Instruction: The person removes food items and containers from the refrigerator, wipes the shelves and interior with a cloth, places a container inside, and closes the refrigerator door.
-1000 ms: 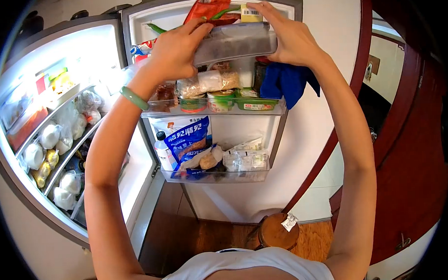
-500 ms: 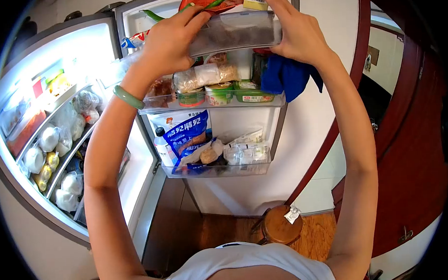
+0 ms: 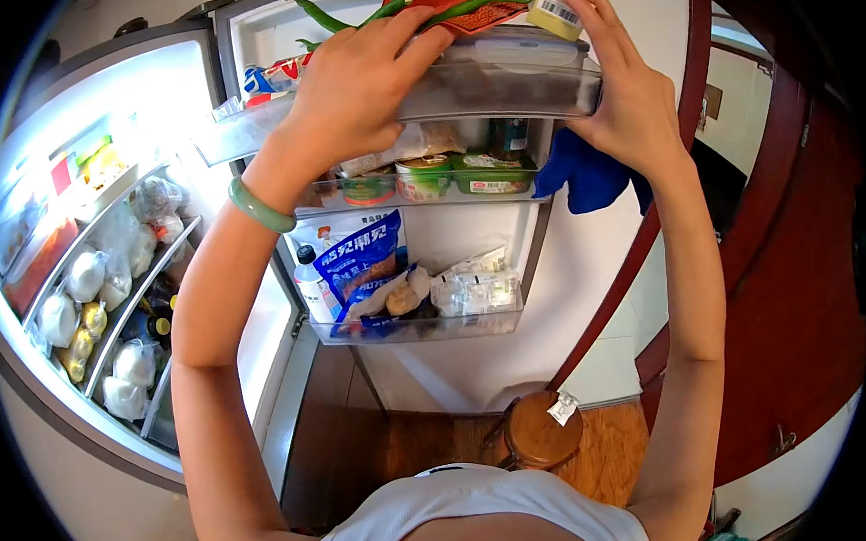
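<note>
A translucent refrigerator door bin is held high at the open door. My left hand is closed over its front rim, left of the middle. At the bin's right end, my right hand grips with the thumb below and the fingers reaching over the top, close to a yellow box with a barcode. Green chili peppers, a red mesh-like package, a lidded plastic container and a blue-and-white packet ride in the bin. A blue cloth hangs just under my right hand.
Below, a middle door shelf carries several tubs; a lower shelf holds a bottle, a blue bag and clear packets. Bagged food fills the lit fridge compartment at left. A round stool stands on the floor.
The bin has come away from the door toward me and to the right, its contents with it. Both hands moved along with it. The blue cloth shifted slightly right.
</note>
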### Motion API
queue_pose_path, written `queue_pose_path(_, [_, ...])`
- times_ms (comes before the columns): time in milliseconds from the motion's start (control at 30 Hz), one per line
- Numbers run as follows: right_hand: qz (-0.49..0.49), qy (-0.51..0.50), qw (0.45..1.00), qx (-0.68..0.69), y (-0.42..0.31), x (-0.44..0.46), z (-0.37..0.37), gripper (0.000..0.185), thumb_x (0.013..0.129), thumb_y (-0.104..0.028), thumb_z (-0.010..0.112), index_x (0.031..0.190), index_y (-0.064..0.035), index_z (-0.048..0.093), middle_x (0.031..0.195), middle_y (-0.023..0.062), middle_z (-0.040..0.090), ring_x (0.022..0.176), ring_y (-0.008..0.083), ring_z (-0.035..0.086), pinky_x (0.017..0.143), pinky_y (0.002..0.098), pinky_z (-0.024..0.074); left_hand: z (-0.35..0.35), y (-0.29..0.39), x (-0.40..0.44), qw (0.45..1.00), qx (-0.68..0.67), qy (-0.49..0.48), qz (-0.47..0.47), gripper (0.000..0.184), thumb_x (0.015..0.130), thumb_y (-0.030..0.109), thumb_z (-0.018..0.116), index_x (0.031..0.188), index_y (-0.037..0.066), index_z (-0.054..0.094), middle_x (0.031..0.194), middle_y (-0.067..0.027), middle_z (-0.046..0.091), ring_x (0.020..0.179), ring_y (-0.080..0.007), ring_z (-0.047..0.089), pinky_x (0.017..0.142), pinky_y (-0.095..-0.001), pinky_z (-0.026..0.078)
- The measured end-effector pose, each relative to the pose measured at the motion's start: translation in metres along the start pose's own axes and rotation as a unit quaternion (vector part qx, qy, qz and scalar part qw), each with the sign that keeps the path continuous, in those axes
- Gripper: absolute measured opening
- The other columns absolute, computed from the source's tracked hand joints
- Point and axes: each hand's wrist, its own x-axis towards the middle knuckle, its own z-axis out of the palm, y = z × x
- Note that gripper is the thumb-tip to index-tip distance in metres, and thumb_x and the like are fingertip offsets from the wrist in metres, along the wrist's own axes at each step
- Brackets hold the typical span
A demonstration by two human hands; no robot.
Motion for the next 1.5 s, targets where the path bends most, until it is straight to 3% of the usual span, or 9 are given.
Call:
queue_pose_path(100, [0.009, 0.024, 1.0, 0.015, 0.009, -0.01, -0.001, 0.089, 0.06, -0.018, 0.077, 0.14, -0.013, 0.038, 0.137, 0.0225, 0.044, 0.097, 0.0366, 0.062, 0.076, 0.0406, 0.0527, 0.002, 0.005, 0.004, 1.0, -0.007, 0.01, 0.008, 0.085, 0.046, 0.006, 0.079, 0.125, 0.01, 0.05, 0.134, -0.0116, 0.049, 0.103, -0.0322, 0.059, 0.082, -0.0397, 0.05])
queue_pose_path(167, [-0.02, 0.061, 0.997, -0.042, 0.021, -0.018, 0.012, 0.106, 0.053, -0.011, 0.08, 0.145, -0.0242, 0.029, 0.145, 0.0078, 0.041, 0.09, 0.0338, 0.065, 0.073, 0.0366, 0.0558, 0.006, 0.008, 0.004, 1.0, -0.009, 0.01, 0.011, 0.084, 0.046, 0.006, 0.079, 0.125, 0.01, 0.05, 0.134, -0.0119, 0.049, 0.106, -0.0319, 0.058, 0.083, -0.0391, 0.049])
queue_pose_path(467, [-0.018, 0.01, 0.999, -0.033, 0.017, -0.031, 0.033, 0.108, 0.05, -0.006, 0.079, 0.144, -0.0242, 0.029, 0.145, 0.0059, 0.035, 0.07, 0.032, 0.064, 0.059, 0.0374, 0.0532, 0.023, 0.015, -0.011, 0.999, 0.021, 0.025, 0.0, 0.069, 0.052, 0.004, 0.073, 0.118, 0.016, 0.055, 0.125, -0.0046, 0.054, 0.127, -0.0265, 0.042, 0.097, -0.0612, 0.031])
queue_pose_path(733, [-0.026, 0.042, 0.998, -0.05, 0.012, -0.037, 0.039, 0.109, 0.049, -0.006, 0.08, 0.144, -0.0225, 0.029, 0.146, 0.0061, 0.034, 0.068, 0.0304, 0.064, 0.056, 0.0362, 0.0526, 0.024, 0.021, -0.02, 1.0, -0.01, 0.024, -0.008, 0.055, 0.053, -0.003, 0.068, 0.106, 0.009, 0.059, 0.129, -0.0084, 0.054, 0.12, -0.0291, 0.052, 0.09, -0.0386, 0.048])
queue_pose_path(1100, [-0.011, 0.118, 0.984, -0.133, 0.013, -0.123, -0.019, 0.112, 0.042, -0.009, 0.085, 0.143, -0.0214, 0.036, 0.148, 0.0063, 0.035, 0.093, 0.0232, 0.066, 0.058, 0.0292, 0.0543, 0.005, 0.103, 0.004, 0.98, 0.026, 0.193, 0.034, 0.016, 0.075, 0.019, 0.064, 0.09, 0.018, 0.06, 0.107, -0.0032, 0.059, 0.106, -0.0248, 0.059, 0.082, -0.0346, 0.051])
queue_pose_path(1267, [0.005, 0.128, 0.974, -0.187, 0.009, -0.186, -0.06, 0.102, 0.045, -0.008, 0.083, 0.138, -0.0145, 0.042, 0.141, 0.0105, 0.045, 0.093, 0.0215, 0.065, 0.054, 0.0252, 0.0534, 0.005, 0.164, 0.012, 0.963, -0.047, 0.253, 0.076, 0.014, 0.076, 0.017, 0.064, 0.09, 0.016, 0.062, 0.116, -0.0038, 0.061, 0.108, -0.0264, 0.06, 0.076, -0.0341, 0.051])
queue_pose_path(1367, [0.035, 0.109, 0.97, -0.215, 0.009, -0.232, -0.088, 0.098, 0.047, -0.01, 0.083, 0.137, -0.0138, 0.043, 0.139, 0.01, 0.046, 0.096, 0.0202, 0.064, 0.055, 0.0247, 0.054, 0.032, 0.225, 0.019, 0.929, -0.158, 0.336, -0.006, 0.009, 0.083, 0.026, 0.066, 0.089, 0.019, 0.065, 0.121, -0.0031, 0.059, 0.118, -0.0239, 0.052, 0.095, -0.035, 0.037])
queue_pose_path(1467, [0.079, 0.08, 0.959, -0.258, -0.006, -0.274, -0.117, 0.098, 0.046, -0.012, 0.084, 0.135, -0.013, 0.044, 0.138, 0.0105, 0.046, 0.102, 0.0243, 0.063, 0.06, 0.027, 0.0558, 0.019, 0.256, 0.012, 0.941, -0.259, 0.215, 0.022, 0.018, 0.087, 0.029, 0.061, 0.1, 0.017, 0.066, 0.128, -0.002, 0.055, 0.124, -0.0227, 0.048, 0.103, -0.0375, 0.032])
queue_pose_path(1500, [0.098, 0.07, 0.953, -0.28, -0.013, -0.289, -0.127, 0.1, 0.046, -0.013, 0.084, 0.136, -0.013, 0.041, 0.138, 0.012, 0.045, 0.103, 0.0275, 0.062, 0.064, 0.0287, 0.0563, 0.018, 0.273, 0.015, 0.929, -0.268, 0.254, 0.025, 0.016, 0.082, 0.027, 0.06, 0.093, 0.017, 0.064, 0.117, -0.0031, 0.057, 0.116, -0.025, 0.052, 0.095, -0.0398, 0.039])
